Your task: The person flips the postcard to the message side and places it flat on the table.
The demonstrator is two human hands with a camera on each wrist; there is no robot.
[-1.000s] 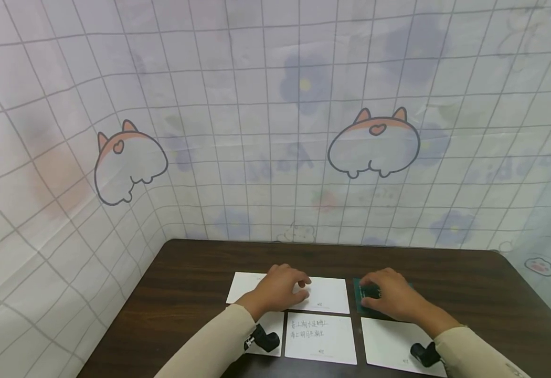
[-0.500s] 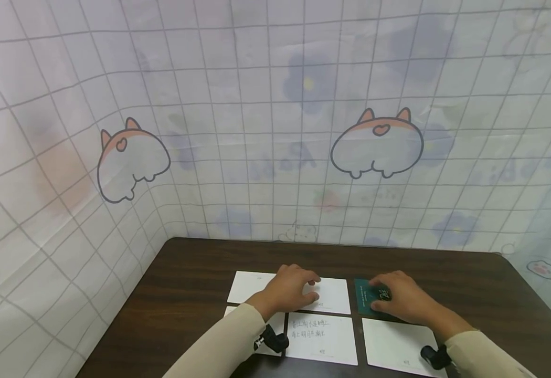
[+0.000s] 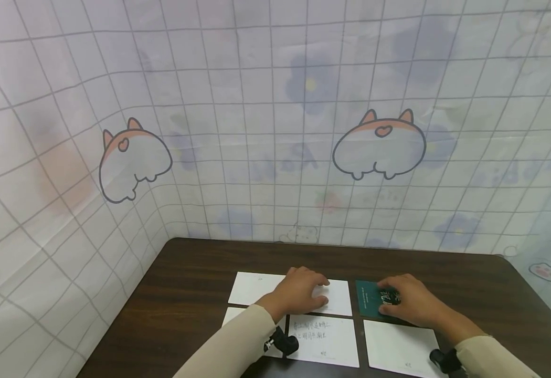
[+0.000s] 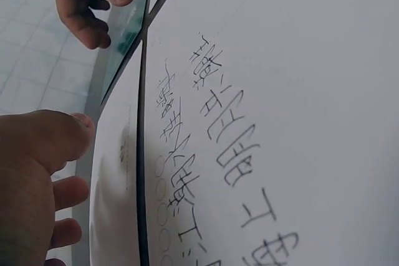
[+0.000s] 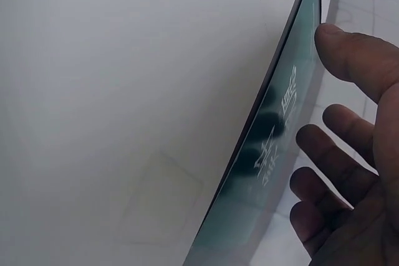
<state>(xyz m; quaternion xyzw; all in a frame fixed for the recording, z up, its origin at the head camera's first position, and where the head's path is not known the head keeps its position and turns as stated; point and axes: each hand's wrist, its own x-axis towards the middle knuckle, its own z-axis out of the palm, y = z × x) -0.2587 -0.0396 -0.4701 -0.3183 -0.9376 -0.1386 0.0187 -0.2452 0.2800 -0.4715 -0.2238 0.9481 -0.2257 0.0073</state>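
Five cards lie flat in two rows on a dark wooden table [image 3: 171, 294]. My left hand [image 3: 299, 291] hovers over the white back-row card [image 3: 256, 286], its thumb and fingers loosely bent and apart, with nothing between them. Over the dark green card [image 3: 370, 304] with pale lettering is my right hand [image 3: 410, 302], fingers spread and bent, also holding nothing; it covers the card's right part. In the right wrist view the fingers [image 5: 318, 147] stand off the green card's surface. Two lines of handwriting mark the front middle white card [image 3: 322, 349].
A nearly blank white card [image 3: 395, 344] lies at the front right. Another white card [image 3: 232, 313] at front left is mostly behind my left sleeve. Dark camera mounts [image 3: 285, 344] sit at both wrists. A grid-patterned cloth [image 3: 275, 131] hangs behind the table.
Both hands have drifted a little to the right above the cards, the right one uncovering more of the green card's lettering. The cards keep their places.
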